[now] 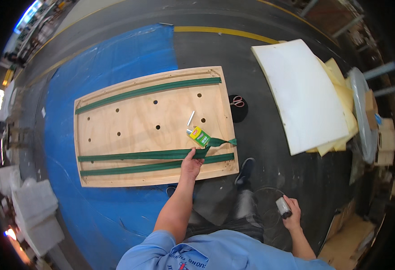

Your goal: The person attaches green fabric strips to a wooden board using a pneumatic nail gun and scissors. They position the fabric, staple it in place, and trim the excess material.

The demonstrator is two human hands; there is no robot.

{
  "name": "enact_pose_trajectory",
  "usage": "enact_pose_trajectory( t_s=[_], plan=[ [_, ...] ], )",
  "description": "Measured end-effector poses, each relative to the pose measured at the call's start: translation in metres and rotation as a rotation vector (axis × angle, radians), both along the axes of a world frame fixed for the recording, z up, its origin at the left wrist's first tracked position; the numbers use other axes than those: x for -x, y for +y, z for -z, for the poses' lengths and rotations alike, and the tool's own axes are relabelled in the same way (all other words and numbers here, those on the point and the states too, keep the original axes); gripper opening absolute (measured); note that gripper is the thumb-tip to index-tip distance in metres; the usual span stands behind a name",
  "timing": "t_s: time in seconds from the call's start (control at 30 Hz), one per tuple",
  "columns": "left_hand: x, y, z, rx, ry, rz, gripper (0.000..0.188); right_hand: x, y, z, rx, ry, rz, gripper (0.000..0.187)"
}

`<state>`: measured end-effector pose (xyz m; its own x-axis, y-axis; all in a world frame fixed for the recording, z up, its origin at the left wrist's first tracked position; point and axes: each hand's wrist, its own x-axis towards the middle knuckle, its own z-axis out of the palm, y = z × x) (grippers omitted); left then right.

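A shallow wooden frame point(136, 105) with a holed plywood panel lies before me. Green webbing straps run along it; one point(148, 85) lies along the far side and another point(161, 167) along the near side. My left hand point(191, 164) is closed on a loose green strap point(130, 156), whose right end is twisted near the frame's corner. Just beyond that hand, a yellow-and-green staple box point(198, 136) rests on the panel with a silver staple strip point(191, 118) beside it. Off to the right, my right hand point(292, 213) grips a grey-and-black staple gun point(283, 207), partly hidden, with a thin hose.
Scissors point(238, 101) lie on a round black object point(239, 114) by the frame's right edge. White and yellow foam sheets point(301, 94) are stacked at right. Blue sheeting point(112, 56) covers the floor under the frame. White blocks point(35, 207) stand at left, cardboard point(348, 240) at lower right.
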<state>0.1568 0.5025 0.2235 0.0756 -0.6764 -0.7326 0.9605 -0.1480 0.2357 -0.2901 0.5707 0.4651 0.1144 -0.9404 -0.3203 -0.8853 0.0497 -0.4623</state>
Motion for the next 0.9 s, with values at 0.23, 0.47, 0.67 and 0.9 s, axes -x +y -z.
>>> enact_pose_trajectory(
  t_s=[0.23, 0.47, 0.67, 0.9],
  plan=[
    [0.118, -0.049, 0.025, -0.018, -0.039, 0.017, 0.03, 0.118, -0.192, 0.105, -0.151, -0.016, -0.155, 0.079],
    [0.193, -0.066, 0.0, -0.435, -0.091, -0.472, 0.04, 0.158, -0.381, 0.122, -0.204, -0.015, -0.358, 0.064],
    [0.188, -0.08, -0.004, -0.403, -0.193, -0.509, 0.041, 0.092, -0.488, 0.147, -0.335, -0.198, -0.322, 0.048],
    [0.22, -0.131, 0.033, -0.446, -0.162, -0.454, 0.053, -0.022, -0.566, 0.244, -0.614, -0.309, -0.422, 0.037]
  ],
)
